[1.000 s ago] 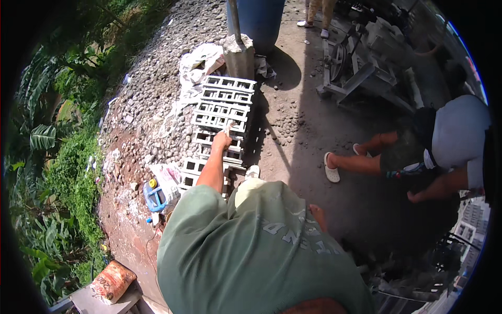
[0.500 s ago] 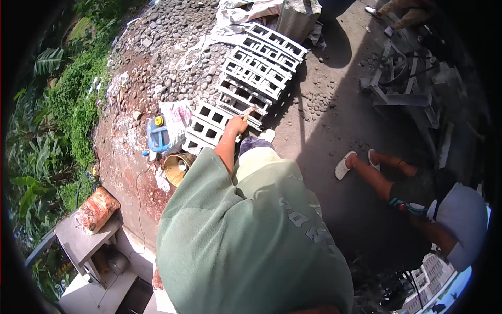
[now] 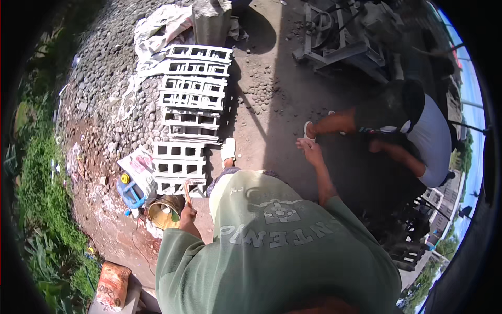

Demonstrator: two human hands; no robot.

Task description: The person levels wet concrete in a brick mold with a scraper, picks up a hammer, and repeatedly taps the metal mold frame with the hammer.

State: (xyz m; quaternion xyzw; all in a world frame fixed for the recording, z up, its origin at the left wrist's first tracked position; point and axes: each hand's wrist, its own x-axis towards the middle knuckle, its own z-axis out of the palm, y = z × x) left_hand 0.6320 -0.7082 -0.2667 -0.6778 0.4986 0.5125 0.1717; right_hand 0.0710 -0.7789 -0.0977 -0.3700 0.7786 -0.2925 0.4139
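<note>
My left hand [image 3: 189, 213] is closed around the handle of a paintbrush [image 3: 187, 192], beside the nearest white hollow concrete blocks [image 3: 179, 169]. A yellowish bucket [image 3: 152, 213] with pale stuff inside stands just left of that hand. The blocks form a row running away from me, their hollow sides facing up. Out to the right, my right hand [image 3: 312, 152] hangs over the ground with its fingers partly stretched and nothing visible in it. It overlaps the view of another person's foot.
A person in a light shirt [image 3: 431, 141] crouches at the right. A blue jug [image 3: 131, 193] and a printed sack [image 3: 140, 166] lie left of the blocks. Behind them spreads a gravel heap [image 3: 110, 89]. A metal frame [image 3: 340, 52] stands at the far right.
The view has swung to the right. My left hand has drawn the paintbrush back from the middle of the blocks toward the near end by the bucket. My right hand has come into view.
</note>
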